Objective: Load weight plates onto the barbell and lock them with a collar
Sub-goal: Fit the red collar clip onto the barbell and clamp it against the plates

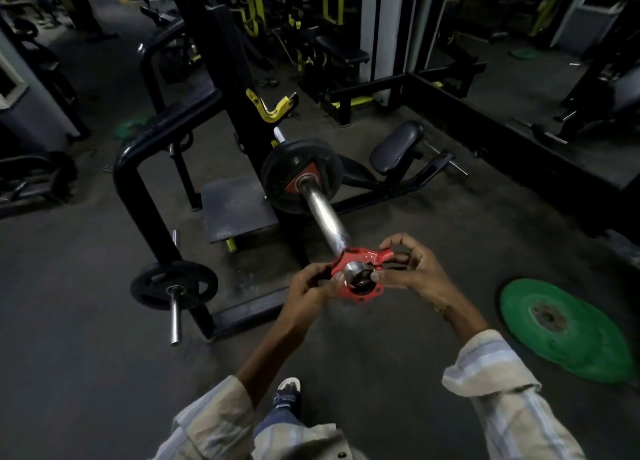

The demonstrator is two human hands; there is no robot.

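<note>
Fingers [375, 276] of both hands pinch a red collar [360, 274], the left hand [313, 288] on its ring, the right hand [415, 269] by the open lever. Its bore sits over the tip of the barbell sleeve [323, 214], smooth polished steel. Farther up, a black plate [301, 175] with a red hub is already loaded. By my reading, only sliding and clamping remain. A green plate [568, 328], matte and scuffed, lies on the floor nearby.

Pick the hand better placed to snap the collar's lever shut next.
Probably the right hand: its fingers already sit at the open lever of the red collar. The left hand steadies the collar body on the barbell sleeve.
</note>
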